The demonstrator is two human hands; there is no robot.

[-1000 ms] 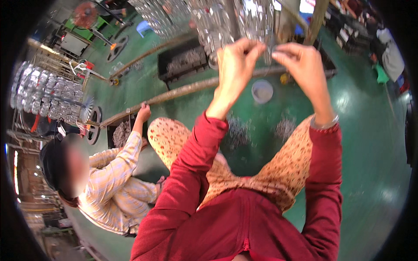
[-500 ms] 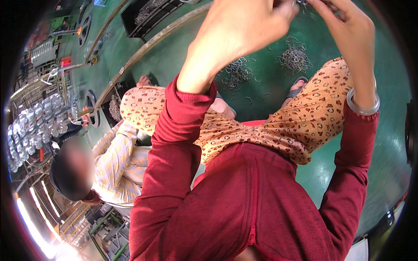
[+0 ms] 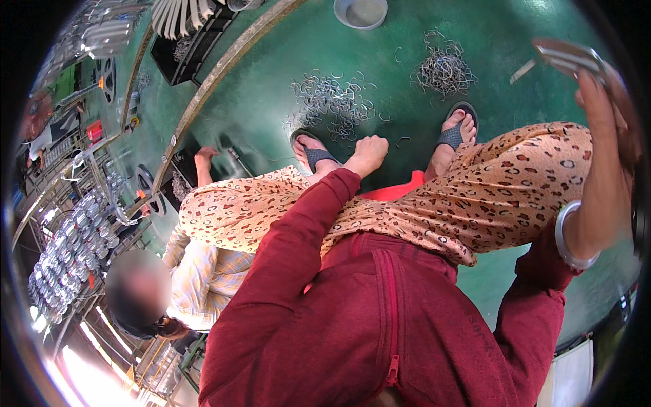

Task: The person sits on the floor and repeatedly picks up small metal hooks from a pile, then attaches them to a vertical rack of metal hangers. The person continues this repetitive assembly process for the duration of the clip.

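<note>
My left hand [image 3: 368,154] is in front of my lap, over the edge of a red seat [image 3: 397,192]. Its fingers are curled in, and whatever they may hold is hidden. Far out to the right, my right hand [image 3: 607,102] is raised and blurred, gripping a flat shiny metal piece [image 3: 569,55] that points back toward the middle. Past my feet, two heaps of small bent metal hooks lie on the green floor: a spread-out heap [image 3: 336,102] by my left foot and a tighter heap [image 3: 444,71] beyond my right foot.
A grey basin [image 3: 361,12] stands at the far edge. A long curved rail [image 3: 203,95] crosses the left, with a dark bin [image 3: 193,51] behind it. Someone in a checked shirt [image 3: 207,275] sits close on my left. Racks of shiny metal parts [image 3: 71,247] stand farther left.
My hands were close together at the top, around a small part. They have separated: the left dropped toward my lap, the right swung out to the right with the metal piece.
</note>
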